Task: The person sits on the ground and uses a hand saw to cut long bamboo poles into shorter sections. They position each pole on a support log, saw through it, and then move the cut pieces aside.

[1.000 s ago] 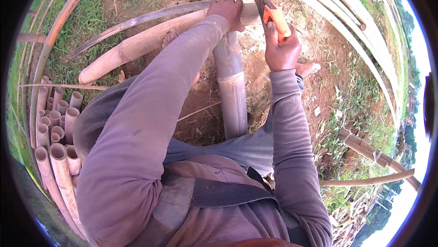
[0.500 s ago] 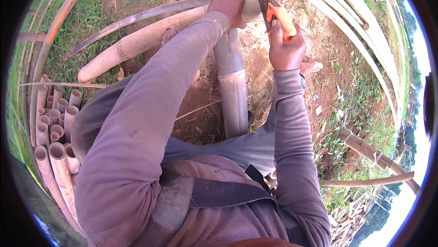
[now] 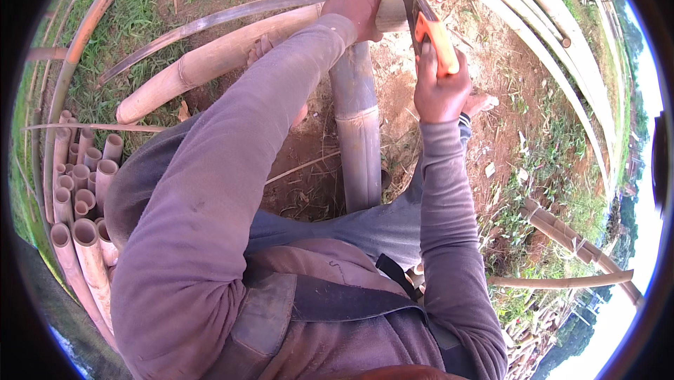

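Observation:
A thick pale bamboo pole [image 3: 210,62] lies crosswise over a greyish bamboo log [image 3: 357,123] that runs away from me between my legs. My left hand [image 3: 353,13] is wrapped over the pale pole where the two cross, pressing it down. In my right hand [image 3: 442,90] is a handsaw [image 3: 437,39], gripped by its orange handle. The saw's dark blade stands against the pale pole's right end, just right of my left hand; whether its teeth are in the bamboo I cannot tell. A thin split bamboo strip [image 3: 210,25] lies beyond the pale pole.
Cut bamboo tubes [image 3: 86,232] stand bundled at my left. Long bamboo poles [image 3: 554,50] curve along the right side. A tied bamboo piece [image 3: 576,236] and a thinner pole [image 3: 562,281] lie at the lower right. My bare foot [image 3: 480,104] rests on the dirt beyond my right hand.
My right hand and the saw have moved back toward me a little, with the blade still at the pole's end. My left hand stays on the pale bamboo pole.

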Demonstrator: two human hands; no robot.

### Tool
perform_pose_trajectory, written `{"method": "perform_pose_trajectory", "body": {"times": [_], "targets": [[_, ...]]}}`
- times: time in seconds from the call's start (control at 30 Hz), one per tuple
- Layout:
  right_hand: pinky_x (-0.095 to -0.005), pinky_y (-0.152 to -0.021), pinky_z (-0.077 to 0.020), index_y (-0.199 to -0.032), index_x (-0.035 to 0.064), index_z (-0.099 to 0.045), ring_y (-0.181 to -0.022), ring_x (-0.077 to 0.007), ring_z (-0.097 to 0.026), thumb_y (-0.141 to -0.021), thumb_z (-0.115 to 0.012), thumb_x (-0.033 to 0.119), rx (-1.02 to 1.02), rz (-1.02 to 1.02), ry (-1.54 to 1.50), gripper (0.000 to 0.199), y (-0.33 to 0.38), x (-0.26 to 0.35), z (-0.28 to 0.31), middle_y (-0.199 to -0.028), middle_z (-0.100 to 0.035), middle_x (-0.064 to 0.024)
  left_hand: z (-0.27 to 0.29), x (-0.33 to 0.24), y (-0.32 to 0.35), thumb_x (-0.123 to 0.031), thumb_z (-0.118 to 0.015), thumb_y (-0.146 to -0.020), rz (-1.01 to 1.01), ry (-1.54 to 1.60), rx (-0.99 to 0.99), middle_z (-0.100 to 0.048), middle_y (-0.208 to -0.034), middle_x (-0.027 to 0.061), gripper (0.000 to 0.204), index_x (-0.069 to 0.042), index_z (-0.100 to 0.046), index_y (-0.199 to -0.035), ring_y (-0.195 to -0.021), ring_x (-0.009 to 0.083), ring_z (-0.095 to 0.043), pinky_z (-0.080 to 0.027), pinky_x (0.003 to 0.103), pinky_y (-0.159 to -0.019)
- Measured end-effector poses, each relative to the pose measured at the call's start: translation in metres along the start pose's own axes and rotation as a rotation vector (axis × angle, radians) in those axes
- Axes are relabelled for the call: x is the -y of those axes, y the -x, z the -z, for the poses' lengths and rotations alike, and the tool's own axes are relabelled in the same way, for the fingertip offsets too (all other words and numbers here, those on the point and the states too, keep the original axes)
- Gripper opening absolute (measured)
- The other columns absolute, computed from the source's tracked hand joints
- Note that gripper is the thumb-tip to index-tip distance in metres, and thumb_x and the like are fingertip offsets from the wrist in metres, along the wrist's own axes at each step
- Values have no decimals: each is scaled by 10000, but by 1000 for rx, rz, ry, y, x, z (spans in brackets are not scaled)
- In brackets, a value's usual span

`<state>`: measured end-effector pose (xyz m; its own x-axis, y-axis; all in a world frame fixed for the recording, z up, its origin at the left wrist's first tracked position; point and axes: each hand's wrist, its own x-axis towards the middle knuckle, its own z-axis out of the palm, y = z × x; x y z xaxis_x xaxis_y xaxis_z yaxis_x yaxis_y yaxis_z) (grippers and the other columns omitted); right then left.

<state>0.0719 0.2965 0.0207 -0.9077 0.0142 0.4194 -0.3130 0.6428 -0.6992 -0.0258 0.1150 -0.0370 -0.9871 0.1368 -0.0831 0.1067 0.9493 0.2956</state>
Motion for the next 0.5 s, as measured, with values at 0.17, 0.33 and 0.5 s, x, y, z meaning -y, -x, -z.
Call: {"method": "perform_pose_trajectory", "body": {"times": [0.17, 0.33, 0.5], "targets": [[-276, -692, -564, -1148, -72, -662, -827, -114, -690, -1022, -722, 141, 17, 48, -8, 255, 40, 8, 33, -989, -739, -110, 3, 12, -3, -488, -858, -785, 25, 14, 6, -718, -1307, 98, 727, -120, -623, -1367, -1340, 333, -582, -447, 546, -1106], [-430, -860, -668, -1239, -139, -525, -829, -175, -702, -1062, -622, 94, 45, -82, -172, 308, 181, 6, 124, -959, -686, -143, 9, 14, 1, -471, -860, -776, 6, 18, 31, -723, -1283, 111, 742, -110, -611, -1375, -1319, 344, -585, -447, 537, -1102], [-291, -653, -568, -1131, -68, -629, -778, -128, -671, -1043, -693, 118, 53, 38, -26, 216, 56, -18, 34, -1040, -724, -146, -1, 2, 5, -475, -867, -766, 9, 14, 8, -720, -1281, 112, 761, -123, -603, -1387, -1320, 339, -581, -449, 525, -1098]]}}
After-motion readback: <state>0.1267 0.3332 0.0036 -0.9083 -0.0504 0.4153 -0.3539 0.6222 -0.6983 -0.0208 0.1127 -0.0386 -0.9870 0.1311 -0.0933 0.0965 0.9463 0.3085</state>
